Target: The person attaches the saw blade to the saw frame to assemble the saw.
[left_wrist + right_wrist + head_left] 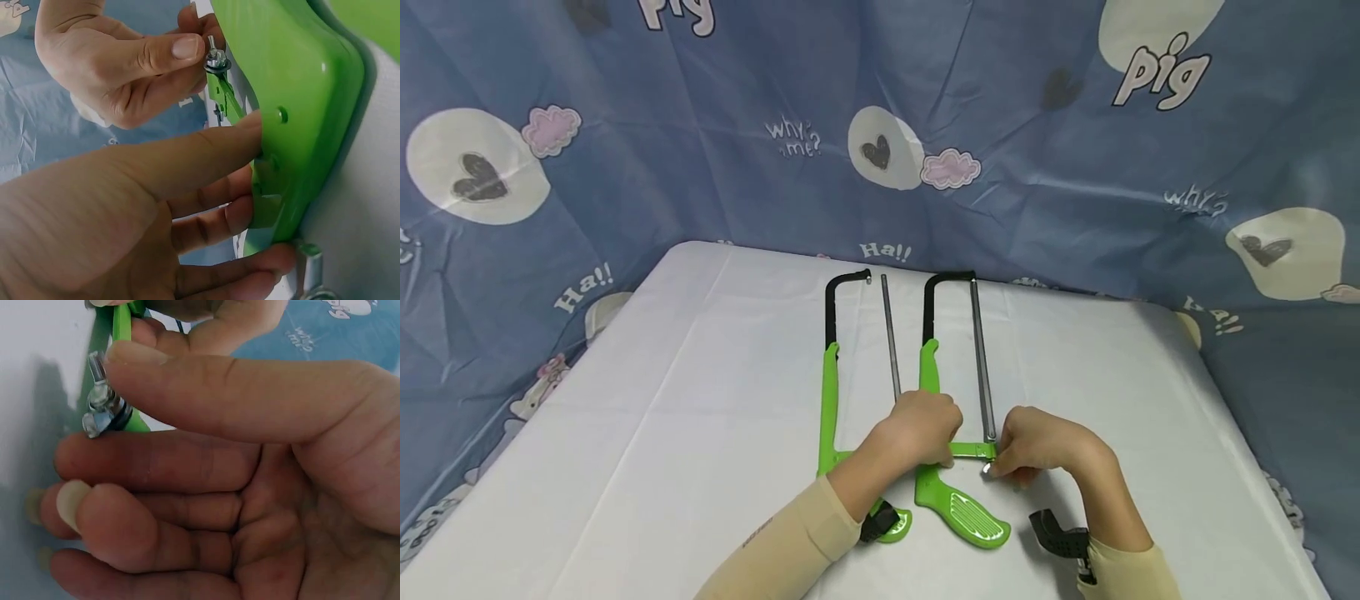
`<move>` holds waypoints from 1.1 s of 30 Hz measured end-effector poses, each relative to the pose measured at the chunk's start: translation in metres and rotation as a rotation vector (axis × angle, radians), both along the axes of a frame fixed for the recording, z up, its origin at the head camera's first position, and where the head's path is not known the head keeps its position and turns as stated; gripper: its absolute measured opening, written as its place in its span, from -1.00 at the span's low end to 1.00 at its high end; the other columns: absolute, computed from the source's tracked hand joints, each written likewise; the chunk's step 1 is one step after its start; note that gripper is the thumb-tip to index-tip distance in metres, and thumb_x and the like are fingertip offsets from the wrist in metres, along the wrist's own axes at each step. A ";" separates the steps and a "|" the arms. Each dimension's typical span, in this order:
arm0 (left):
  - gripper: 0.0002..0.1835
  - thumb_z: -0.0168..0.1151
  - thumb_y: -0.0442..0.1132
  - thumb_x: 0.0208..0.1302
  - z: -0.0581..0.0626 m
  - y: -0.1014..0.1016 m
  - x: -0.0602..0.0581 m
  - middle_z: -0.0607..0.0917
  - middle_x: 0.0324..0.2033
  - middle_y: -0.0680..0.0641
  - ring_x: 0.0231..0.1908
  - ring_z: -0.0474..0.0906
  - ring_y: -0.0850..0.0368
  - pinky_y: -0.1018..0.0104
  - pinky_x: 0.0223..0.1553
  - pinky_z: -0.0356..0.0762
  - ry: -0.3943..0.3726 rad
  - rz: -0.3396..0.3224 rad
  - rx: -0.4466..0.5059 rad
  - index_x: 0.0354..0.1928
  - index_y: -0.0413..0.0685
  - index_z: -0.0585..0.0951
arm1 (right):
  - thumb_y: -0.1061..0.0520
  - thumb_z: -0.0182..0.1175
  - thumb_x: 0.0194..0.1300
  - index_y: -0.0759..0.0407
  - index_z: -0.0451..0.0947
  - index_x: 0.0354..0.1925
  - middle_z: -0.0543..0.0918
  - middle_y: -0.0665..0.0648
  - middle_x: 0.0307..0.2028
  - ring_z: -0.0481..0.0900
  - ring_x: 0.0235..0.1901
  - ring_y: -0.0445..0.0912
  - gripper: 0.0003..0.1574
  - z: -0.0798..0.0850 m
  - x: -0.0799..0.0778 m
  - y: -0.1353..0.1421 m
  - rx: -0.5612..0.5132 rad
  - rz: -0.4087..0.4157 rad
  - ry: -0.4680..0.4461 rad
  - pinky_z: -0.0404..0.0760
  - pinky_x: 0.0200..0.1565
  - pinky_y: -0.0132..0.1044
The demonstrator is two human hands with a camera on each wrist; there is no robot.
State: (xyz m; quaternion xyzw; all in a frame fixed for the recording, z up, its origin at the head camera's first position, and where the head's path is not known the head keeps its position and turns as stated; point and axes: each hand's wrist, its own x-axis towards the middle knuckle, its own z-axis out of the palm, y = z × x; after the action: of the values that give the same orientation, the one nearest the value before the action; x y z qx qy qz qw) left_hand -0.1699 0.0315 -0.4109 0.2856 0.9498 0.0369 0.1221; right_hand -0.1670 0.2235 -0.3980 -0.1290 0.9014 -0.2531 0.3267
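A green and black hacksaw (973, 518) lies on the white table with its grey blade (981, 358) spanning the frame. My left hand (917, 425) grips the green frame just above the handle, thumb on one side and fingers on the other. At the blade's near end, my right hand (1045, 437) pinches at a metal wing nut (100, 419) on its threaded stud, thumb and index finger on either side. The other right fingers are loosely curled. Left of this saw lies a second hacksaw (829, 400), its handle partly hidden behind my left forearm.
A loose grey blade (890, 329) lies between the two saws, its near end hidden by my left hand. The white-covered table (715, 375) meets a blue printed cloth (737, 183) at its back and sides. Black wrist mounts (1060, 533) sit close over the tabletop.
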 end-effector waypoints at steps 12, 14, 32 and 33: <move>-0.72 0.56 -0.01 -0.07 -0.006 0.000 0.003 0.58 -0.59 0.22 -0.55 0.46 0.26 0.31 -0.53 0.42 0.058 -0.026 -0.027 -0.61 0.19 0.58 | 0.27 0.40 0.02 0.22 0.67 -0.63 0.59 0.02 -0.74 0.51 -0.70 -0.18 -0.85 -0.009 0.002 -0.002 -0.045 0.037 0.005 0.51 -0.54 -0.30; -0.72 0.56 -0.02 -0.08 -0.006 0.000 0.003 0.57 -0.62 0.22 -0.58 0.44 0.26 0.32 -0.56 0.40 0.066 -0.033 -0.026 -0.64 0.19 0.57 | 0.29 0.39 0.02 0.23 0.67 -0.62 0.58 0.01 -0.73 0.50 -0.70 -0.18 -0.85 -0.009 0.002 -0.001 -0.062 0.045 0.007 0.52 -0.54 -0.30; -0.69 0.55 -0.08 -0.06 -0.007 -0.001 -0.002 0.55 -0.65 0.21 -0.61 0.40 0.30 0.42 -0.57 0.36 0.071 -0.056 0.065 -0.67 0.15 0.54 | 0.38 0.30 0.00 0.29 0.65 -0.62 0.61 0.07 -0.72 0.52 -0.70 -0.18 -0.88 -0.003 -0.002 0.006 -0.100 0.068 0.013 0.58 -0.52 -0.26; -0.69 0.55 -0.09 -0.06 -0.007 -0.001 -0.002 0.55 -0.64 0.21 -0.61 0.41 0.30 0.43 -0.56 0.36 0.067 -0.057 0.069 -0.67 0.15 0.54 | 0.38 0.31 0.00 0.29 0.65 -0.62 0.61 0.07 -0.72 0.52 -0.71 -0.18 -0.88 -0.004 -0.002 0.006 -0.099 0.068 0.015 0.58 -0.53 -0.25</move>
State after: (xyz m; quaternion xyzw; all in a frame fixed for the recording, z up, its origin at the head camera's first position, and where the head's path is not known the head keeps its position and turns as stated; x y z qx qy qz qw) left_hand -0.1716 0.0305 -0.4180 0.3176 0.9430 0.0566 0.0813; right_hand -0.1693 0.2294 -0.4021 -0.1776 0.8855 -0.2849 0.3214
